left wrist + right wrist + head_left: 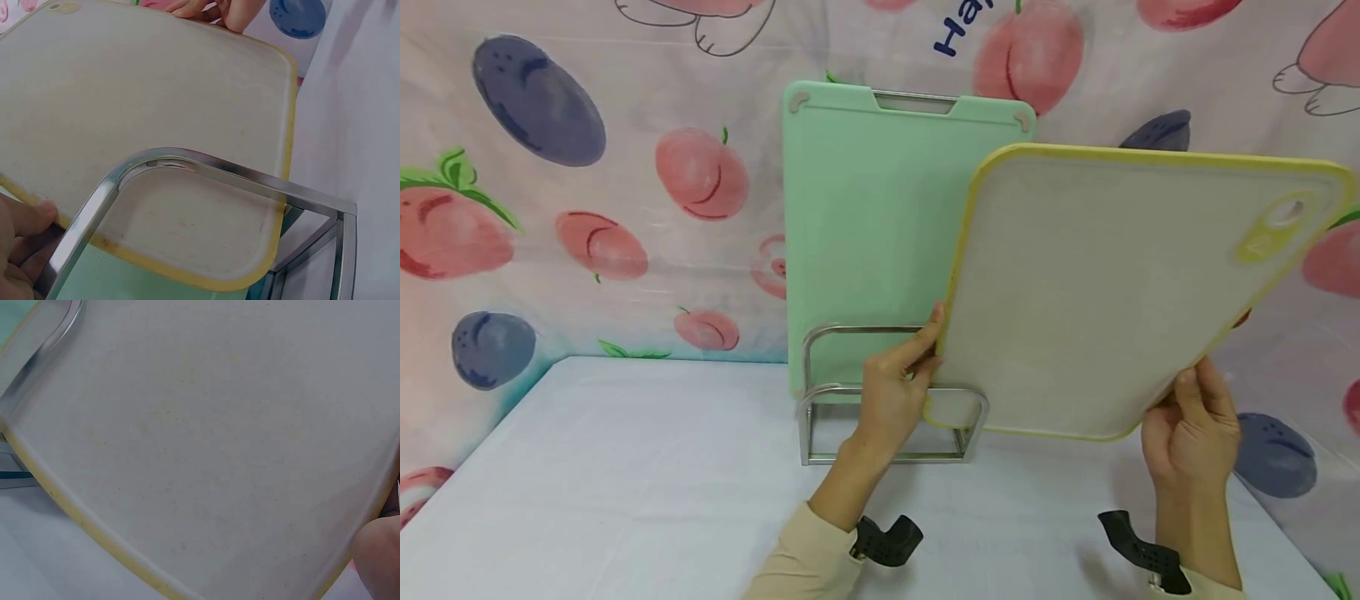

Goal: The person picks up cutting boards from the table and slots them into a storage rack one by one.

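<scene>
Both hands hold a whitish cutting board (1112, 292) with a yellow rim and a hanging hole at its upper right corner. The left hand (895, 387) pinches its left edge, thumb on the near face. At the lower right edge, the right hand (1195, 421) grips the board with the thumb in front. The board is tilted, and its lower left corner sits behind the front bar of a metal rack (887, 457). In the left wrist view that corner passes behind the bar (219, 172). A green cutting board (865, 225) stands upright in the rack, partly hidden by the whitish one.
The rack stands on a table with a white cloth (662, 467). Behind it hangs a backdrop (625, 308) printed with fruit. Each wrist wears a black strap mount, the left one (889, 542) near the rack's front.
</scene>
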Motion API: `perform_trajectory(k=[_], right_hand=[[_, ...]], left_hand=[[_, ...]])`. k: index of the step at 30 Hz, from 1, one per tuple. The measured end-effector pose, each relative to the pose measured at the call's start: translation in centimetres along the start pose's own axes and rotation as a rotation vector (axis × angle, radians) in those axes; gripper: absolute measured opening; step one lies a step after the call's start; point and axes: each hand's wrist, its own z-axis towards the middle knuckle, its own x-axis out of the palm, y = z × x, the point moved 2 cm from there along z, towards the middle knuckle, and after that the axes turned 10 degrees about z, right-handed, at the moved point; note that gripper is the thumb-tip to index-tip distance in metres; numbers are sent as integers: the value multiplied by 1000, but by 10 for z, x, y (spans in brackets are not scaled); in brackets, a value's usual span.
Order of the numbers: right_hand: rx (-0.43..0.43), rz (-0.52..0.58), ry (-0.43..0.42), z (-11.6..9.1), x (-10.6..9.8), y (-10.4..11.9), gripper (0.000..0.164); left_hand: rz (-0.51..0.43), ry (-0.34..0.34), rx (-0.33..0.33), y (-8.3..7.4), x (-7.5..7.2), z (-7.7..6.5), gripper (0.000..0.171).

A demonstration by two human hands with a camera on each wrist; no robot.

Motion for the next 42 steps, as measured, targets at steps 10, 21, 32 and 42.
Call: perform_trajectory(k=[10,21,32,42], right_hand=[[15,0,-34,0,-1,-3,29],[40,17,-14,0,-2,-7,27],[22,-5,-3,-1,-5,-10,25],[65,-4,-24,-3,-3,-14,24]], left_hand=[[-53,-4,-32,1,-4,2,55],[-42,-8,-27,2,-8,3,56],[-101,20,-47,4,-13,4,55],[-131,35,-76,7,-18,5,54]])
